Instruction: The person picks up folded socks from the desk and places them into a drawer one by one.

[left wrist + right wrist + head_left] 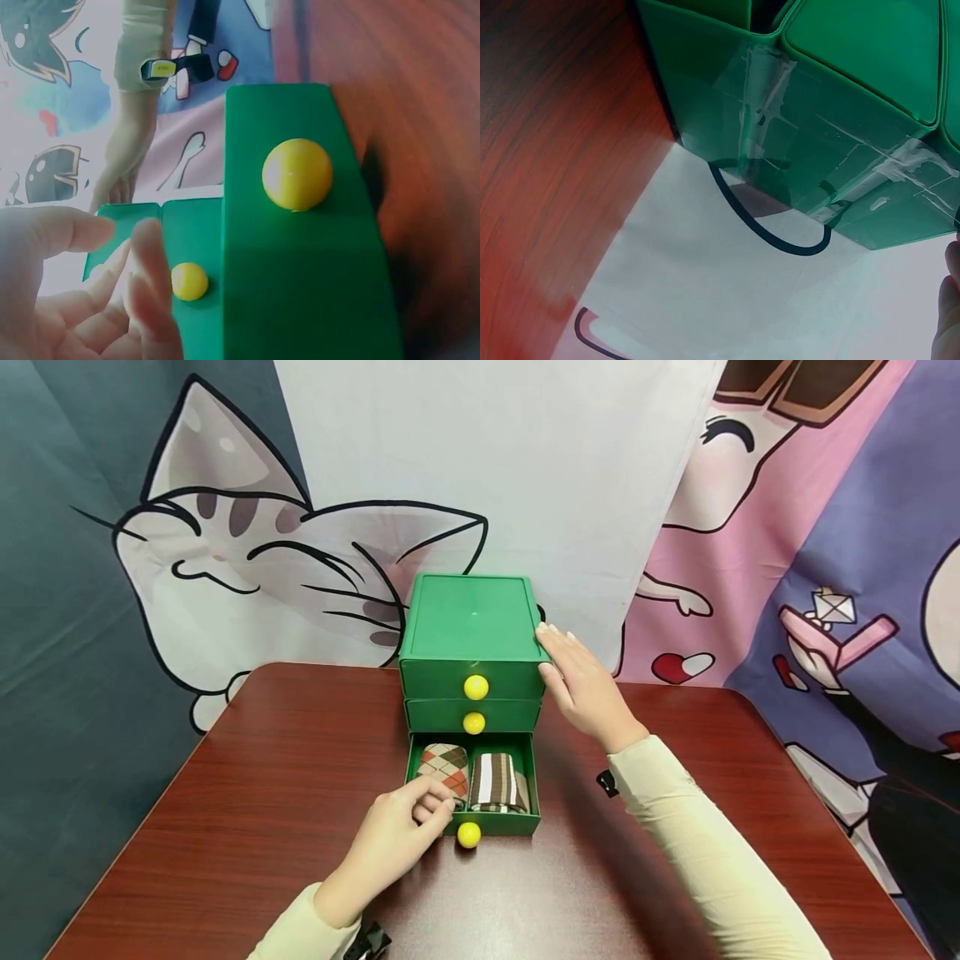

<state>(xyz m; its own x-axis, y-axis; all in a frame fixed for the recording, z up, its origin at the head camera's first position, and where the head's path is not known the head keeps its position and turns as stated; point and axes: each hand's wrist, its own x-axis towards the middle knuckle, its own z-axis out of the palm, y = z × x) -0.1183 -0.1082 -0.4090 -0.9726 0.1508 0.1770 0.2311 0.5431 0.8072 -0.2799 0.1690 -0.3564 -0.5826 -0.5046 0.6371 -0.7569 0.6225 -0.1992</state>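
A green chest of drawers (472,618) with yellow ball knobs stands on the table. Its bottom drawer (502,823) is pulled out. Inside lie an argyle-patterned fabric roll (444,765) on the left and a brown-and-white striped fabric roll (493,779) on the right. My left hand (401,827) is over the drawer's front left corner, fingers loosely bent. In the left wrist view, a gap shows between thumb and forefinger, with nothing visible in it. With fingers extended, my right hand (585,689) rests against the chest's upper right side.
The upper drawers, with a top knob (476,687) and a middle knob (473,723), are closed. Clear tape (769,97) runs along the chest's side. Behind the brown wooden table (247,793) hangs a cartoon-printed cloth (570,460).
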